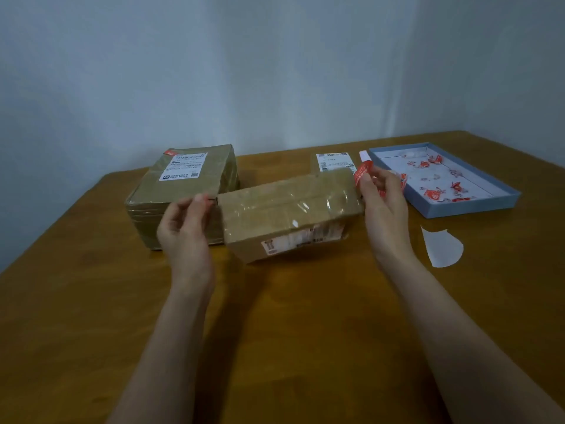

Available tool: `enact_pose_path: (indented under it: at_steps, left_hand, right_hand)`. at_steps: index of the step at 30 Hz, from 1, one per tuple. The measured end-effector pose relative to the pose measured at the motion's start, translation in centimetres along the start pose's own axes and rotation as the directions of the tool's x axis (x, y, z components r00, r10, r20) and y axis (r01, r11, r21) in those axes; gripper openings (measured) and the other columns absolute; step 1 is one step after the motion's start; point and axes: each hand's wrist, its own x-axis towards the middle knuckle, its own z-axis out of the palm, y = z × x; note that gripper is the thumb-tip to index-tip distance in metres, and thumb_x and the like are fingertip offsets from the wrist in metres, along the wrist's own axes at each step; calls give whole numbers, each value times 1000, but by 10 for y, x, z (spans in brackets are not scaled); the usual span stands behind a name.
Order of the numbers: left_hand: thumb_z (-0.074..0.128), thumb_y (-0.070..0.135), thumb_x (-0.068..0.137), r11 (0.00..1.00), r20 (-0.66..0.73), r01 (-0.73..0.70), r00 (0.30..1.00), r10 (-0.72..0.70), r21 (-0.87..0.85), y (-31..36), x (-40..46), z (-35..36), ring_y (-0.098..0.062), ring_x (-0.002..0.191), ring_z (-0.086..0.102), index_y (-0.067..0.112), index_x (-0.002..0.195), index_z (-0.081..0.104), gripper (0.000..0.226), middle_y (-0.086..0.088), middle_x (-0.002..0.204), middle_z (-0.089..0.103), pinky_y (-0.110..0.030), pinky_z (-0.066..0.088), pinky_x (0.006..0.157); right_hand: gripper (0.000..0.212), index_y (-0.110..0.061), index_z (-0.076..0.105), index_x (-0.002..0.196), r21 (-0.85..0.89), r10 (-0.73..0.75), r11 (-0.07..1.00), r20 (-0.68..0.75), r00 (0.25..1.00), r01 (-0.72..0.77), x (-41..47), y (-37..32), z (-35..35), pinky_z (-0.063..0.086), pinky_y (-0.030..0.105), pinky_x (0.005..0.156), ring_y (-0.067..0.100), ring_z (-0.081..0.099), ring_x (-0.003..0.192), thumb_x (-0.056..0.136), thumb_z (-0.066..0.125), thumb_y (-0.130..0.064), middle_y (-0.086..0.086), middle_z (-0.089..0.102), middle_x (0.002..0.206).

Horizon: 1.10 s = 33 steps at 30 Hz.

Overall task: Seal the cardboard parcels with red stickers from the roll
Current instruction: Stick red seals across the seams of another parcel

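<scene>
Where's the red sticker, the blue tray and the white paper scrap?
Red paper sticker (363,171): head view, on its printed upper part.
Shallow blue cardboard tray (477,207): head view, on its near wall.
White torn paper scrap (443,248): head view, on its middle.

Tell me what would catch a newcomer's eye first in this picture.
Most likely the red sticker pinched in the right hand, at the right end of the taped cardboard parcel mid-table. The left hand steadies that parcel's left end. At far right, a shallow blue tray holds crumpled red scraps.
</scene>
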Motion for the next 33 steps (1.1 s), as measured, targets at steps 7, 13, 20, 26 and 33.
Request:
enact_pose_path:
  at_steps: [7,13,20,26,33]
  left_hand:
    - [58,24,95,949,149,150,969,-197,277,-4,-9,7,-16,105,63,20,120,63,26,-1,115,66,-28,53,80]
    - [59,34,94,899,71,0,997,-34,438,-1,-5,12,-5,103,56,24,118,65,26,9,111,62,-17,43,71]
    - [58,37,94,859,73,101,985,-159,502,0,2,18,-2,93,52,28,140,46,48,6,123,51,-17,42,65]
    - [63,36,89,563,210,-311,948,239,765,21,-2,35,-18,120,46,26,115,60,28,0,122,55,-36,42,98]
    - [69,52,81,764,429,-228,901,-71,604,45,-15,76,-2,87,60,25,85,71,27,9,89,68,-22,41,67]
  right_hand:
    - [39,-29,46,135,-25,15,1000,40,999,-14,0,1,0,48,28,92,10,53,115,99,44,-43,-13,52,118]
    - [40,-31,46,137,56,64,996,70,996,-68,2,-2,2,47,38,101,11,54,119,99,43,-43,-7,55,131]
    - [33,-21,56,131,313,-29,949,3,1000,27,-9,-15,-1,52,29,93,12,62,110,99,50,-21,-2,65,122]
    - [45,-12,55,130,610,-10,741,426,905,-279,-21,-24,5,50,24,69,19,64,87,86,48,-10,8,67,120]
    - [56,-13,53,133,626,-68,711,514,855,-320,-22,-19,9,51,26,74,21,65,93,78,54,-13,9,62,129]
